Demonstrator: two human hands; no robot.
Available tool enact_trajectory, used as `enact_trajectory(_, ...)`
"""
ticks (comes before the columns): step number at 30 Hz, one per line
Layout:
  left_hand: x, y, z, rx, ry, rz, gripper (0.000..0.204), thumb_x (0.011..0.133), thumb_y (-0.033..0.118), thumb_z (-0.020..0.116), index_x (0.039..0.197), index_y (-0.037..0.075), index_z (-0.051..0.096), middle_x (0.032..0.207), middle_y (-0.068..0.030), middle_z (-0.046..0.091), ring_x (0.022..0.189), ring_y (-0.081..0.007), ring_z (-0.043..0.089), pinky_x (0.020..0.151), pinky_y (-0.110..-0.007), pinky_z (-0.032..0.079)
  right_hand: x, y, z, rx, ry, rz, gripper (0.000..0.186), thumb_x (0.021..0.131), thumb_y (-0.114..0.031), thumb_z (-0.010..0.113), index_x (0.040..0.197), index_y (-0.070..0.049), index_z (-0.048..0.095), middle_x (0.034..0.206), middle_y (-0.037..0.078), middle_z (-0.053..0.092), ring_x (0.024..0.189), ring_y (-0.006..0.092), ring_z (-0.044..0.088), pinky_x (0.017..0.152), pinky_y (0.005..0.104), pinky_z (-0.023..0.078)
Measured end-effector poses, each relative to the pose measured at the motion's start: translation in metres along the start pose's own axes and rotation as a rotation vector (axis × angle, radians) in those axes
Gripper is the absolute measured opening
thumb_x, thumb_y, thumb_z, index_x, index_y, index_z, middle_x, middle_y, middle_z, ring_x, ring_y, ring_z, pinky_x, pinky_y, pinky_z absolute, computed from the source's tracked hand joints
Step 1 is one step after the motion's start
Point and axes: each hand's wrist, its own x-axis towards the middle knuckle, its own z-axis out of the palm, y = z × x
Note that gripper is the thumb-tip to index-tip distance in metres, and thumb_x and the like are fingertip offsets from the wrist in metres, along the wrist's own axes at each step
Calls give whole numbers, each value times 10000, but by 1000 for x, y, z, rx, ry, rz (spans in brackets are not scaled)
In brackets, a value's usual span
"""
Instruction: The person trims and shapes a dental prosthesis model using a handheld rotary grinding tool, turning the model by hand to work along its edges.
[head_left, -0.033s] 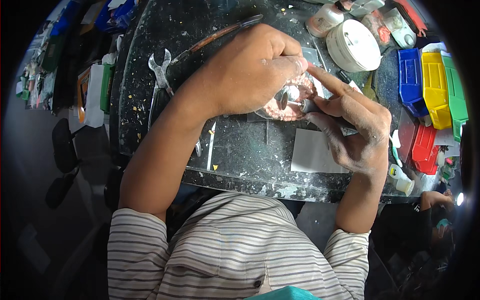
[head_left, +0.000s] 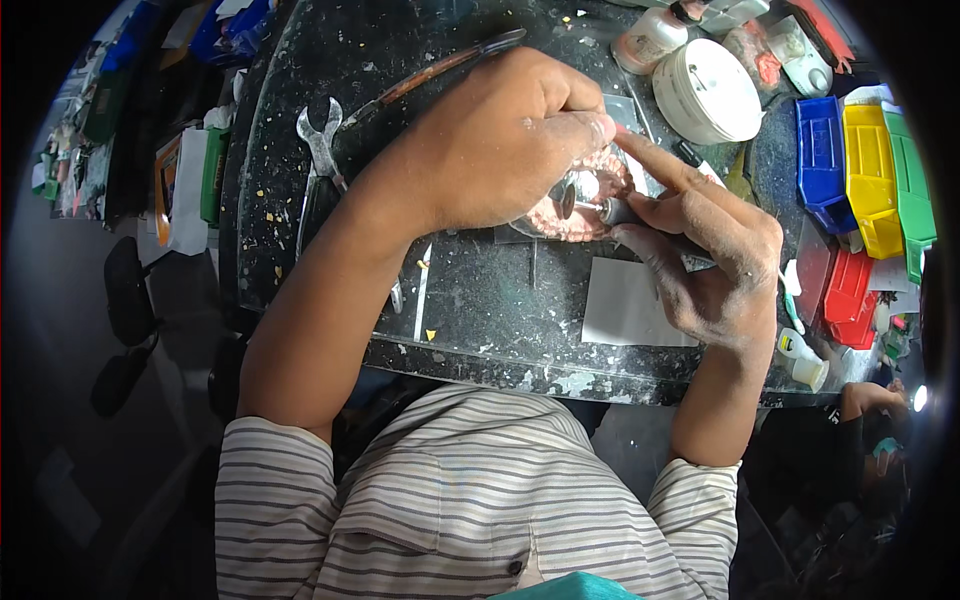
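My left hand (head_left: 510, 140) is closed around a pink horseshoe-shaped dental piece (head_left: 568, 228) with tooth-like bumps along its edge, looking like a denture. Its fingertips are mostly hidden behind the piece. My right hand (head_left: 715, 240), dusted with white powder, grips a rotary handpiece (head_left: 617, 211) between thumb and fingers. A small dark disc (head_left: 568, 201) on the handpiece's shank sits within the curve of the dental piece; whether it touches cannot be made out. My right index finger reaches up to my left thumb. A bright shine lies beside the disc.
On the dark, speckled table (head_left: 480, 290) lie a wrench (head_left: 320, 145), a brown-handled tool (head_left: 430, 75) and a white paper sheet (head_left: 630, 305). At the back right stand a white tub (head_left: 705, 92) and a bottle (head_left: 650, 42). Blue (head_left: 825, 160) and yellow bins (head_left: 872, 180) line the right.
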Motion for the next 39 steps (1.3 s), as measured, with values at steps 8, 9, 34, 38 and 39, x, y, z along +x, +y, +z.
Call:
enact_trajectory(8, 0, 1, -3, 2, -25, 7, 322, 1048, 191, 608, 852, -39, 719, 692, 19, 578, 637, -43, 473, 572, -265, 370, -1, -2, -3, 8, -23, 12, 256, 682, 87, 857, 755, 49, 615, 1255, 299, 738, 748, 213, 745, 698, 284, 594)
enact_trajectory(9, 0, 1, -3, -5, -32, -2, 319, 1049, 188, 607, 858, -39, 723, 696, 18, 587, 637, -43, 478, 573, -263, 374, -1, -2, -3, 11, -22, 12, 256, 682, 87, 857, 755, 49, 615, 1255, 299, 738, 748, 213, 745, 698, 284, 594)
enact_trajectory(34, 1, 4, -9, -70, -79, -13, 297, 1046, 189, 616, 874, -28, 723, 721, 30, 574, 661, -30, 470, 583, -253, 365, 2, -4, -7, 55, -6, -13, 301, 709, 16, 879, 749, 35, 582, 1260, 331, 723, 660, 191, 644, 662, 279, 552)
enact_trajectory(38, 1, 1, -8, -168, 10, 31, 266, 1047, 161, 609, 908, -36, 720, 747, 24, 591, 660, -28, 482, 589, -241, 373, 3, -2, -9, 84, 50, -24, 334, 737, -10, 881, 766, 47, 554, 1249, 336, 724, 670, 187, 637, 671, 281, 556)
enact_trajectory(39, 0, 1, -8, -165, 51, 57, 250, 1044, 147, 610, 917, -40, 718, 754, 22, 596, 659, -28, 487, 587, -239, 376, 2, -2, -8, 96, 64, -20, 344, 745, -15, 881, 772, 49, 545, 1247, 336, 725, 674, 185, 635, 675, 282, 558)
